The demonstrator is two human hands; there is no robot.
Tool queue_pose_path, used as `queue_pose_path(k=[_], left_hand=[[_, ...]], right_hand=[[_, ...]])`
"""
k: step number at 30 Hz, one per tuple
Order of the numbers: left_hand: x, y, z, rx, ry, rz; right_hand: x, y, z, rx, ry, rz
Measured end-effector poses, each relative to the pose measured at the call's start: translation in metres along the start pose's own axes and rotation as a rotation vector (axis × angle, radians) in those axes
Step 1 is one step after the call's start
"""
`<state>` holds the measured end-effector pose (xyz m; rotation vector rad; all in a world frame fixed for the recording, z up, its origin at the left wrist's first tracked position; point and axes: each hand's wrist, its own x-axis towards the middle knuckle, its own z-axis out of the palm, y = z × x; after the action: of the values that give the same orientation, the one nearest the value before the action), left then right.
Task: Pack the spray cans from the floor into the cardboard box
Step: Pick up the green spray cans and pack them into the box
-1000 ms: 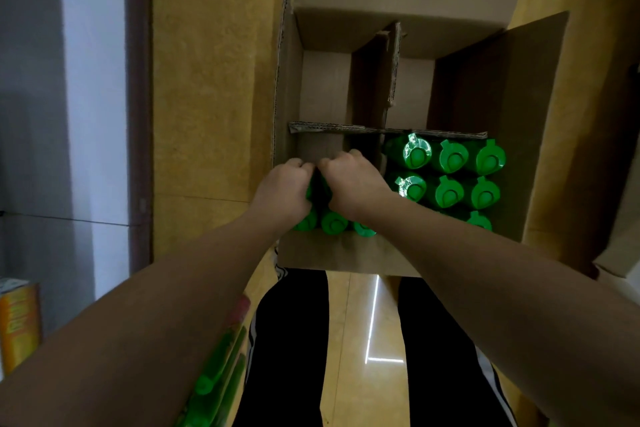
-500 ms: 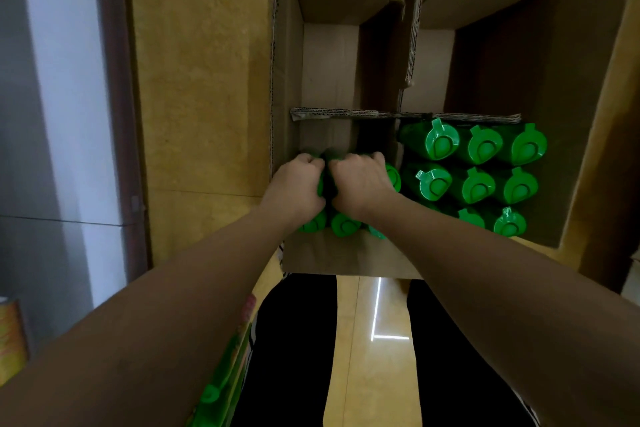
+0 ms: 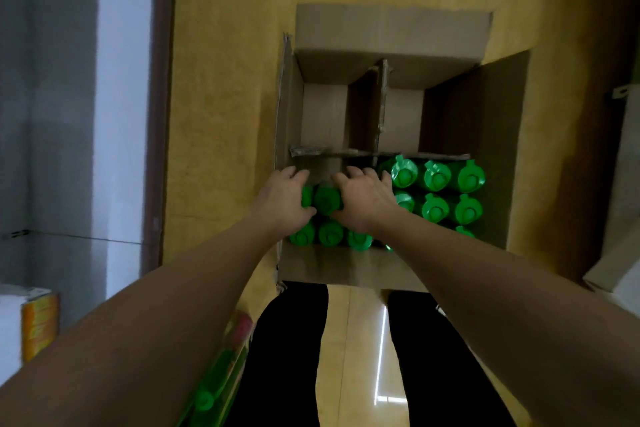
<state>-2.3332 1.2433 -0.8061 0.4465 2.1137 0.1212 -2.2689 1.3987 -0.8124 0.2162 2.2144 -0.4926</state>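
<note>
Now left hand [image 3: 282, 199] and right hand [image 3: 363, 199], each grip spread, press upright spray cans [image 3: 327, 199] directly beneath, inside cardboard box [image 3: 346, 270].

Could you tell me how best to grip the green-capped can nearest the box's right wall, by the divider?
Pinch its green cap from straight above: it stands upright, hemmed in by neighbouring cans, the divider and the box wall, so only the cap shows.

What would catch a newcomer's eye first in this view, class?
The bright green spray cans packed upright in the near-right compartment of the cardboard box stand out most. Next come the left hand and right hand, resting on more green caps in the near-left compartment.
</note>
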Motion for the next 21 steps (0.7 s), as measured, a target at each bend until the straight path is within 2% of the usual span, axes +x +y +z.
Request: queue_pose_path(k=[8, 14, 21], left_hand=[[-0.116, 0.118, -0.164, 0.161, 0.373, 0.024], [-0.266, 0.236, -0.292, 0.203, 0.721, 0.090], [-0.404, 0.335, -0.401, 0.264, 0.994, 0.217]], right_hand=[[-0.139, 0.022, -0.195, -0.209, 0.333, -0.048], [-0.308, 0.021, -0.354, -0.325, 0.667, -0.026], [-0.464, 0.013, -0.477, -0.383, 0.986, 0.034]])
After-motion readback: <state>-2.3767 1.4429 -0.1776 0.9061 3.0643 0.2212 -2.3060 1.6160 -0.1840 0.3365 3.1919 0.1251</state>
